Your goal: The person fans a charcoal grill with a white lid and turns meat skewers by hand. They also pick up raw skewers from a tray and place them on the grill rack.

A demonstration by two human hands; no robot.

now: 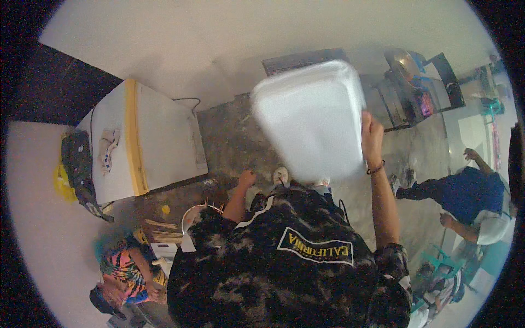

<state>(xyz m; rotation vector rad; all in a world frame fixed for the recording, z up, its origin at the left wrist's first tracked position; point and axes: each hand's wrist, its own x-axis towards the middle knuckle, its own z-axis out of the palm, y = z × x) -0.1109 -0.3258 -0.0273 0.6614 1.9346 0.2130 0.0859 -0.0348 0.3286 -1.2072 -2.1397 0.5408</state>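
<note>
A white rectangular tray or shallow tub (pixel 309 119), blurred by motion, is held up in front of me over the floor. My right hand (pixel 372 134) grips it by its right rim, fingers at the edge and a dark bracelet on the wrist. My left hand (pixel 247 179) hangs low beside my body, apart from the tray. Its fingers look curled and I see nothing in them, but the detail is too small to be sure. The tray hides part of the floor and one of my shoes.
At left stands a white chest-freezer-like box (pixel 170 139) with a tan strip; a dark bag (pixel 80 164) is beside it. A seated person (pixel 127 270) is at lower left near wooden sticks (pixel 162 229). Another person (pixel 467 192) walks at right. Dark equipment (pixel 414 90) lines the wall.
</note>
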